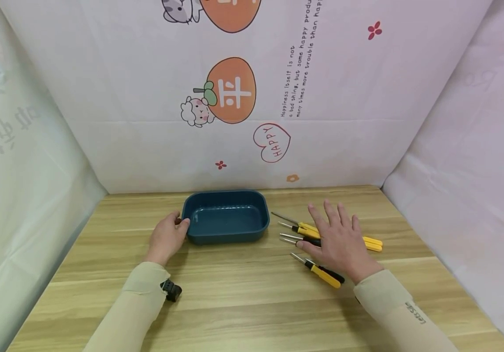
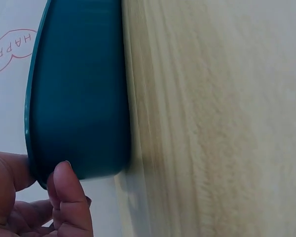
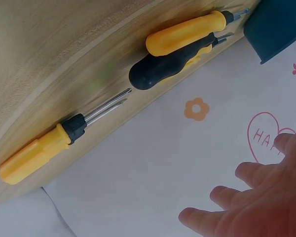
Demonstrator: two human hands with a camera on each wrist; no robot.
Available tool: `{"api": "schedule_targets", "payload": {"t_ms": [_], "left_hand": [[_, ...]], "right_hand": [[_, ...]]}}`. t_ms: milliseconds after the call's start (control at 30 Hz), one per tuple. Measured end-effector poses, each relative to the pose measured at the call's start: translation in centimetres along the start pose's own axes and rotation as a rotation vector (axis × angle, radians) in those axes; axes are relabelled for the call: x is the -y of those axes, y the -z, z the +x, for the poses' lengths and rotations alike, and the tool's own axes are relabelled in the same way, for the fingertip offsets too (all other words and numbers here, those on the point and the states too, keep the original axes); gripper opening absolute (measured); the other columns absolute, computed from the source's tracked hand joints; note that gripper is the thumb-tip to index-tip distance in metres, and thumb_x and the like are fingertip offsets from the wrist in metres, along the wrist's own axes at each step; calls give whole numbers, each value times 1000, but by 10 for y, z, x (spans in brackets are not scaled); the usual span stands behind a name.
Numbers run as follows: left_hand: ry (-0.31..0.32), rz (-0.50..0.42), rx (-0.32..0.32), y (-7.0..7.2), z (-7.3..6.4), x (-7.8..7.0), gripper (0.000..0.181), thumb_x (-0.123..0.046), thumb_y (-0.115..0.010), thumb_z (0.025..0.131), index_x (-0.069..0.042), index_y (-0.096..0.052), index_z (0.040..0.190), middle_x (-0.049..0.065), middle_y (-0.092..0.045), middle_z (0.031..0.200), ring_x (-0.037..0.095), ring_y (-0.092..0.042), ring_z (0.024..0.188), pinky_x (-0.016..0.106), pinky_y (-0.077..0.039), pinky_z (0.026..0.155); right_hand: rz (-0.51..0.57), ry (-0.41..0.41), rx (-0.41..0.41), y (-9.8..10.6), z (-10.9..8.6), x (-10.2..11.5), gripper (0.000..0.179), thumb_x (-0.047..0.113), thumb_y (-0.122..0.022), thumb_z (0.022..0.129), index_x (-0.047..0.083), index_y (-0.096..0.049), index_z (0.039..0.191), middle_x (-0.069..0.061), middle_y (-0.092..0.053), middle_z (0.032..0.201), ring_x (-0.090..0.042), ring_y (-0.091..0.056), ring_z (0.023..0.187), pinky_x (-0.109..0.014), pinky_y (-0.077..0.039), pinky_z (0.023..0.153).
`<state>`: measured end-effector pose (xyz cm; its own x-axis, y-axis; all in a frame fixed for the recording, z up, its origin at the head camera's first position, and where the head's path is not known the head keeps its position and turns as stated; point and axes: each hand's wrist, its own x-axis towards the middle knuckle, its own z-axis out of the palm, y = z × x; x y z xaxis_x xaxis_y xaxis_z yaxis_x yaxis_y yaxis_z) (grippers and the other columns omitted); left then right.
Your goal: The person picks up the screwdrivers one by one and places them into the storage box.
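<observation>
A dark teal plastic tray [image 1: 227,238] with rounded corners and nothing inside stands toward the back of the table. My left hand [image 1: 168,239] pinches its left end at the rim, as the tray wall [image 2: 81,98] in the left wrist view also shows. To the right, my right hand [image 1: 339,239] is spread flat above several screwdrivers, fingers straight and palm down, hiding part of them. A yellow-handled screwdriver [image 1: 328,278] lies nearest me, overlapping a black-handled one [image 3: 158,66]. Another yellow-handled screwdriver [image 3: 29,155] lies apart in the right wrist view.
The wood-grain table [image 1: 234,298] meets a white printed sheet [image 1: 335,146] at its back edge. White sheets also rise at the left [image 1: 36,171] and right [image 1: 468,186]. A black strap device [image 1: 171,290] sits at my left wrist.
</observation>
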<state>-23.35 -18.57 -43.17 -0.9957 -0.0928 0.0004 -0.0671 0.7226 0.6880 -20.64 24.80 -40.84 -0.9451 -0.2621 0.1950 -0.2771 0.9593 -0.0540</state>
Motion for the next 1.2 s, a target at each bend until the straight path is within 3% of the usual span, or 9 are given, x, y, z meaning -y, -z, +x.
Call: {"api": "schedule_targets", "payload": {"t_ms": [67,267,633,1000,1200], "left_hand": [[-1,-17,-6,-1,0,0,61,-31,-47,110,5,-37,157,28,-55,148,34,-74,103,58,-44,111],[-10,-60,-16,-3,1,0,55,-26,-49,109,4,-42,155,28,-57,145,23,-77,86,49,-57,94],[-24,-106,-23,-4,-2,2,50,-21,-52,107,5,-47,151,28,-58,141,22,-77,82,40,-62,81],[-44,-107,-26,-1,-13,2,52,-20,-53,106,3,-47,152,26,-61,136,22,-76,80,40,-62,79],[-53,-79,-27,0,-20,3,52,-19,-53,105,3,-48,151,26,-62,137,23,-75,85,50,-56,95]], "right_hand": [[-1,-1,4,0,0,0,102,86,-48,88,30,-19,169,-21,-17,172,-53,-11,156,-82,-13,115],[1,-3,9,0,-1,1,101,83,-51,89,30,-18,169,-20,-17,172,-53,-10,156,-82,-12,115],[-8,-1,-2,0,-1,2,100,79,-56,90,29,-21,168,-20,-18,172,-53,-11,156,-82,-13,115],[-16,12,-19,2,-2,3,100,82,-53,89,26,-26,167,-22,-22,170,-53,-15,155,-81,-16,115],[-11,18,-15,3,-5,3,101,84,-49,88,26,-25,167,-22,-22,170,-54,-15,155,-82,-16,115]]}}
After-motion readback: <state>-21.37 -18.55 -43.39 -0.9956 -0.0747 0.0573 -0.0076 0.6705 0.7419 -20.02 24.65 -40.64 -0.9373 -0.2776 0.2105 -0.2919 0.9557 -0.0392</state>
